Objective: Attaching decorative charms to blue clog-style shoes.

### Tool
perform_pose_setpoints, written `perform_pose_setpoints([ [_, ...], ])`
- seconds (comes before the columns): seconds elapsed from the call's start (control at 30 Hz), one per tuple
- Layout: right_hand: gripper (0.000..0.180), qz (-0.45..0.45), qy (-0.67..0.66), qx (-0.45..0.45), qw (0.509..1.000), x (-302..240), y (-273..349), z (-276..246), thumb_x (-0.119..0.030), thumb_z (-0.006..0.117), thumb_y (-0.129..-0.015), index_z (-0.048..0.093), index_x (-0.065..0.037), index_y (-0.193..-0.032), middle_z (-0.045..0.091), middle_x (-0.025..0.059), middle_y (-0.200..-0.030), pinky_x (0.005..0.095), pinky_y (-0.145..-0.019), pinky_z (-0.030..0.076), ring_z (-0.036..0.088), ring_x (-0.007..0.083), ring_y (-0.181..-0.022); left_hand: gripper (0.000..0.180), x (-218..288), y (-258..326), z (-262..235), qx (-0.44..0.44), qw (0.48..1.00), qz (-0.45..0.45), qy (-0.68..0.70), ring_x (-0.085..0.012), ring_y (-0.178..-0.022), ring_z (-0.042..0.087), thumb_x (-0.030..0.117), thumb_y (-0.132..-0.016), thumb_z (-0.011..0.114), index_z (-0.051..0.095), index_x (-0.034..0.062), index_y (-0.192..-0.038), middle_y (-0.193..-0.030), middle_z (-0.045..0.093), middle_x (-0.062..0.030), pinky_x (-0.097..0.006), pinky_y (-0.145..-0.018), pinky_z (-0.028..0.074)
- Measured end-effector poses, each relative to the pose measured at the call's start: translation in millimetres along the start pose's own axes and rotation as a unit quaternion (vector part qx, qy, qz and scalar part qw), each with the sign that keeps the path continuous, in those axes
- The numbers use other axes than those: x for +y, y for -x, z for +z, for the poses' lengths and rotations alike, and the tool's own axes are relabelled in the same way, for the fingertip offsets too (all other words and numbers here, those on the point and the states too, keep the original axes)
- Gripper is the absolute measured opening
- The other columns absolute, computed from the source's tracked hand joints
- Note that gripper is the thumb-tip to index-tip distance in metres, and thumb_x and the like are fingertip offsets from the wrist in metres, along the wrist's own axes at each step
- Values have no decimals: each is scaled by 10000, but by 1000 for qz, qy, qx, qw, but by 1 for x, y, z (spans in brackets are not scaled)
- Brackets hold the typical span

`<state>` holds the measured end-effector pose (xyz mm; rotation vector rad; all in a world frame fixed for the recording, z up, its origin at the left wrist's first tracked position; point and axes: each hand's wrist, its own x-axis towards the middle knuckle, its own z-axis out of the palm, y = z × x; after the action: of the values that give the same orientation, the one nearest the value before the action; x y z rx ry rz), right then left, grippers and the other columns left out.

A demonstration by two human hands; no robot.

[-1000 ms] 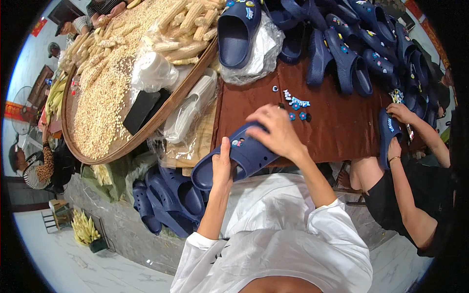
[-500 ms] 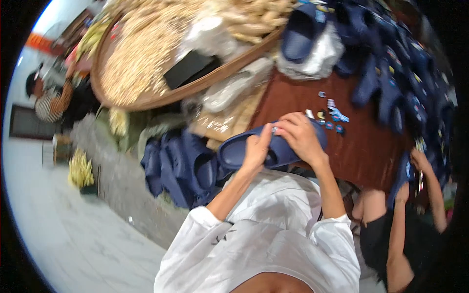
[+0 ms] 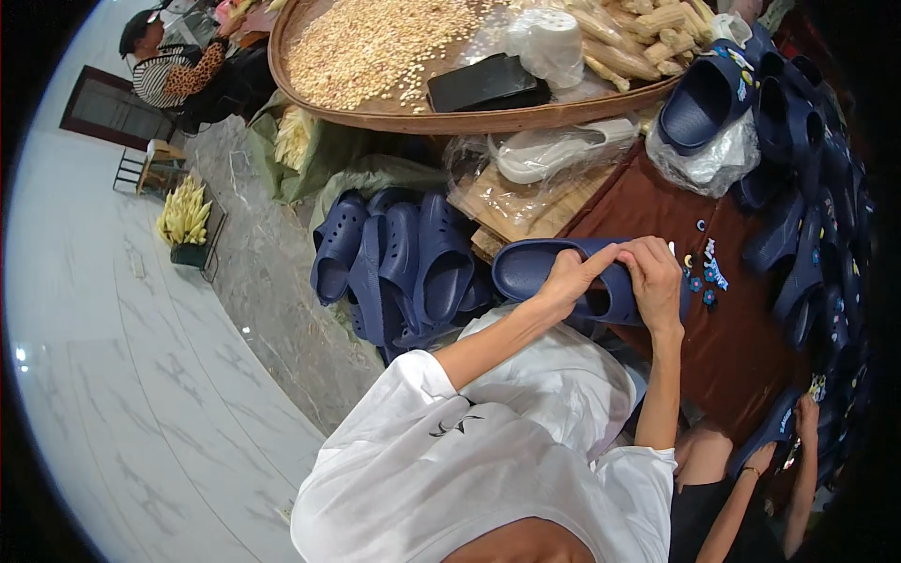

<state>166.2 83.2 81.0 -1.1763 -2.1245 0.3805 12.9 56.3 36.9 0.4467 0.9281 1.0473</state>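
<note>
I hold a navy blue clog (image 3: 540,267) in front of me with both hands, at the edge of a brown table (image 3: 741,342). My left hand (image 3: 571,279) grips its middle from the near side. My right hand (image 3: 652,277) presses on the clog's top at its strap end. Small coloured shoe charms (image 3: 706,272) lie on the table just right of my right hand. A pile of several more navy clogs (image 3: 404,263) rests on the ledge to my left.
A wide woven tray (image 3: 450,117) of grain and corn cobs holds a black case (image 3: 486,86) and a white perforated cup (image 3: 549,42). More navy clogs (image 3: 798,188) crowd the table's right side. Another person's hand (image 3: 802,418) works at lower right. A seated person (image 3: 174,66) is far left.
The view has swung left and down, and the clog pile and floor now fill more of it. Both hands stay on the clog, my right hand shifting along its top.
</note>
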Motion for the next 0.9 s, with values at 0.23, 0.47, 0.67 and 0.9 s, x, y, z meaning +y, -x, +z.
perform_pose_setpoints([
  [0.23,104,42,2,-16,999,12,-10,-5,-107,648,-913,668,-10,-879,640,115,-849,372,-708,493,621,292,-791,319,-14,-6,-15,-46,998,0,30,-115,-808,666,294,-939,715,682,-9,-1034,-969,702,-56,-271,-713,559],
  [0.47,224,222,-85,118,964,39,16,-22,-142,507,-1038,665,15,-1056,674,64,-935,284,-746,519,630,139,-801,326,6,15,-18,-64,997,-48,-17,-186,-817,704,322,-957,669,671,3,-1025,-977,700,-105,-318,-720,598],
  [0.67,239,295,1,143,945,109,66,-41,-179,486,-1052,639,-5,-1111,658,72,-957,299,-768,520,640,152,-819,378,27,54,-48,-24,998,-59,17,-224,-812,711,341,-949,651,651,-21,-1058,-995,699,-133,-343,-712,595],
  [0.9,243,243,113,148,952,102,91,-34,-159,549,-1015,625,-39,-1212,596,132,-1157,356,-892,480,611,277,-1050,243,72,119,-124,168,970,69,159,-244,-991,659,252,-905,667,671,32,-1009,-1040,693,-100,-442,-942,511],
])
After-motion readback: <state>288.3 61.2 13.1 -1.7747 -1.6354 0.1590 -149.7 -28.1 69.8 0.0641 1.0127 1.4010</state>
